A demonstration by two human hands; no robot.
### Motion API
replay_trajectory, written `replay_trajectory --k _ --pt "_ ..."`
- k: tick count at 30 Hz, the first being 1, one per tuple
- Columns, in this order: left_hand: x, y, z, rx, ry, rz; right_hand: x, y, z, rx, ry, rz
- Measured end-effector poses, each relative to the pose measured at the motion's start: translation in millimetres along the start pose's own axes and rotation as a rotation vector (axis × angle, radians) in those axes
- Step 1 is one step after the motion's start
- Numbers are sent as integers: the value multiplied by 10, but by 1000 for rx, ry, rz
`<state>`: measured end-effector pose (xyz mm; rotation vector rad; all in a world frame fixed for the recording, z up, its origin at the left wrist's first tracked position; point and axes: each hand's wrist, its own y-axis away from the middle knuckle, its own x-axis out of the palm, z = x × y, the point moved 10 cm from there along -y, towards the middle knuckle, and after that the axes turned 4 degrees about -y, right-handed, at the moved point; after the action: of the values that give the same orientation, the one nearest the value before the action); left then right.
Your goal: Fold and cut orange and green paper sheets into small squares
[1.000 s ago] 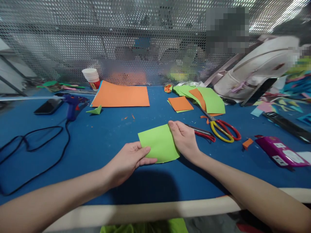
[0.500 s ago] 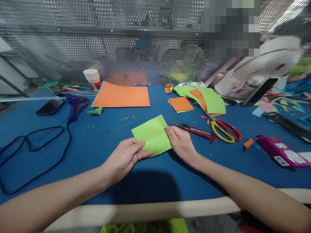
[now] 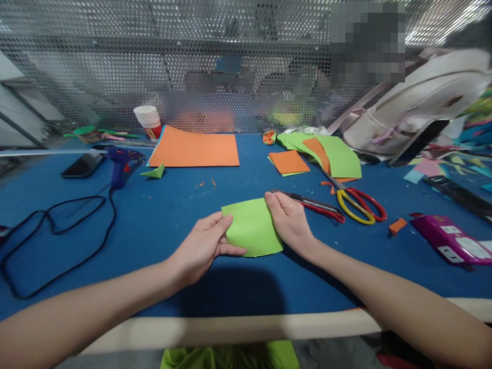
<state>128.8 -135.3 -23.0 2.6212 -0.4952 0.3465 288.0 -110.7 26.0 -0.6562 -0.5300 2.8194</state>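
Observation:
Between my two hands is a square of light green paper [image 3: 253, 228], slightly curved and lifted over the blue table. My left hand [image 3: 207, 241] pinches its left edge, the thumb on top and the other fingers partly hidden beneath. At the right edge my right hand [image 3: 290, 220] grips the paper near its upper corner, thumb uppermost. Just beyond the right hand lies a utility knife [image 3: 315, 202] with a red handle. Scissors [image 3: 359, 202] with one yellow and one red handle rest farther right, blades against green and orange paper.
Orange sheets [image 3: 196, 148] lie at the back, near stacked paper cups [image 3: 148, 120]. A glue gun [image 3: 121, 166] with a looping cord stands at left beside a phone [image 3: 82, 164]. Small orange squares [image 3: 290, 161], green sheets [image 3: 344, 156] and a purple power strip [image 3: 449, 238] are at right.
The green paper has turned clockwise, so its top edge is nearly level, and it sits slightly lower and farther right. Both hands still hold it. The camera view has shifted a little.

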Motion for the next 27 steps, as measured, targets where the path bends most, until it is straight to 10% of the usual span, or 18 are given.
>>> replay_trajectory --k 27 --pt "-382 -220 -132 -65 -183 -133 62 6 -88 88 20 166"
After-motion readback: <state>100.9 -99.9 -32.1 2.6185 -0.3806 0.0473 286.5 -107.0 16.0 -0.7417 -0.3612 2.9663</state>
